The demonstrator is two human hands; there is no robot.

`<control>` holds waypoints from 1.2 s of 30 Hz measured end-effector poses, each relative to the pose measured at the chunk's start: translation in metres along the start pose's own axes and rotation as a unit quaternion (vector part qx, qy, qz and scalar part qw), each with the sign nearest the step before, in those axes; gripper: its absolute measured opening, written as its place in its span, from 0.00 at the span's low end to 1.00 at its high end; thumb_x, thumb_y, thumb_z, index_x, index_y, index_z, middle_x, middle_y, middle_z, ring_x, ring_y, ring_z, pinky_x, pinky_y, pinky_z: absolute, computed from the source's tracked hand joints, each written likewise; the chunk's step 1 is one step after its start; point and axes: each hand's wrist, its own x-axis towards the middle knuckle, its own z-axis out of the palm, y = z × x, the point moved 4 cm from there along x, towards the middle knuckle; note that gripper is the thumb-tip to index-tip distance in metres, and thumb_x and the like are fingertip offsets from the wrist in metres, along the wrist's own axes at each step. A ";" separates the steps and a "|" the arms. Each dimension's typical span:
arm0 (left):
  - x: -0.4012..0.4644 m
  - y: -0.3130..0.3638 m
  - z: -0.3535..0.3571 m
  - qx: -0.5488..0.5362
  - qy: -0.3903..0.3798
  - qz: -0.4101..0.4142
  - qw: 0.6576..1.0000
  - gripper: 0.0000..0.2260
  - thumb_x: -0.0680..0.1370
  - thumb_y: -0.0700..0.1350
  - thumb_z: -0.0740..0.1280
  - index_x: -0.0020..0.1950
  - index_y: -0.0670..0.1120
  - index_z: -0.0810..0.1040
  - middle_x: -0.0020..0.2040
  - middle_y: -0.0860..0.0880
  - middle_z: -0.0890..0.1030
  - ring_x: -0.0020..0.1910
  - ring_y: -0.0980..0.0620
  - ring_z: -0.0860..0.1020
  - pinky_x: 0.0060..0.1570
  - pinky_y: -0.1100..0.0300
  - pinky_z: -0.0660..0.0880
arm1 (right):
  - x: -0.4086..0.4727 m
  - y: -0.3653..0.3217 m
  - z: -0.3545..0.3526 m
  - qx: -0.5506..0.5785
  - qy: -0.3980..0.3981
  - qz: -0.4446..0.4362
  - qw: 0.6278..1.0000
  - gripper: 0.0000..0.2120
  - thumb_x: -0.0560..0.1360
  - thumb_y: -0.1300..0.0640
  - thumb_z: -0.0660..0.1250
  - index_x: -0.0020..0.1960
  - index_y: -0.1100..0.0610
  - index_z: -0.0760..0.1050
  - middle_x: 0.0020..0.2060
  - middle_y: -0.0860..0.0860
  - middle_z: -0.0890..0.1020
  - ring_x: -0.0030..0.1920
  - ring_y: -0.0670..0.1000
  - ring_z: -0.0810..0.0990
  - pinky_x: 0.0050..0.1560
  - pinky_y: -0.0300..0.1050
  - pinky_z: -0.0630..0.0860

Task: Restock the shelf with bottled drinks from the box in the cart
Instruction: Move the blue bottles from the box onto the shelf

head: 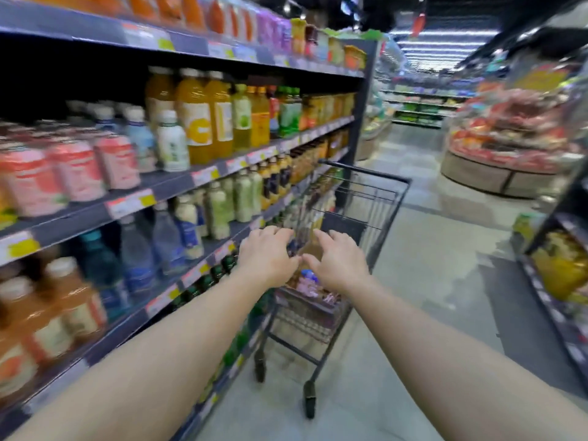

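- We reach both arms out over the near end of the cart (386, 198), which stands in the aisle at about 12 o'clock from us.
- Our left hand (269, 257) hovers palm down with its fingers loosely spread and curved, gripping nothing that we can see.
- Our right hand (339, 261) is just beside it at 3 o'clock, fingers spread too, thumb nearly touching the left thumb.
- Under both hands a brown box (310, 249) sits in the cart's basket; bottle tops (308, 275) show between our wrists, blurred.
- The shelf (178, 186) runs along our 9 to 11 o'clock side, its tiers lined with upright bottled drinks (203, 119).
- At 2 o'clock a round display stand (496, 176) sits well apart from the cart.
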 end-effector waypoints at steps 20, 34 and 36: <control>0.349 0.058 0.168 -0.033 -0.083 0.031 0.996 0.30 0.76 0.59 0.64 0.77 0.56 0.59 0.75 0.49 0.66 0.72 0.44 0.64 0.70 0.46 0.65 | 0.295 0.226 0.090 0.004 -0.070 0.086 0.994 0.32 0.77 0.44 0.64 0.77 0.47 0.56 0.73 0.55 0.66 0.74 0.56 0.62 0.70 0.51 0.63; 0.433 0.013 0.282 -0.012 -0.193 -0.095 0.977 0.31 0.75 0.61 0.64 0.76 0.57 0.60 0.73 0.48 0.67 0.71 0.43 0.65 0.69 0.48 0.64 | 0.417 0.284 0.216 0.005 -0.228 0.038 0.973 0.32 0.76 0.42 0.65 0.75 0.48 0.59 0.70 0.55 0.70 0.69 0.57 0.68 0.65 0.52 0.71; 0.442 0.002 0.300 -0.015 -0.215 -0.088 0.972 0.31 0.75 0.61 0.64 0.76 0.55 0.61 0.73 0.48 0.68 0.70 0.43 0.65 0.68 0.49 0.64 | 0.424 0.287 0.236 -0.013 -0.257 0.052 0.965 0.31 0.76 0.43 0.65 0.75 0.49 0.59 0.68 0.56 0.71 0.68 0.59 0.70 0.64 0.52 0.71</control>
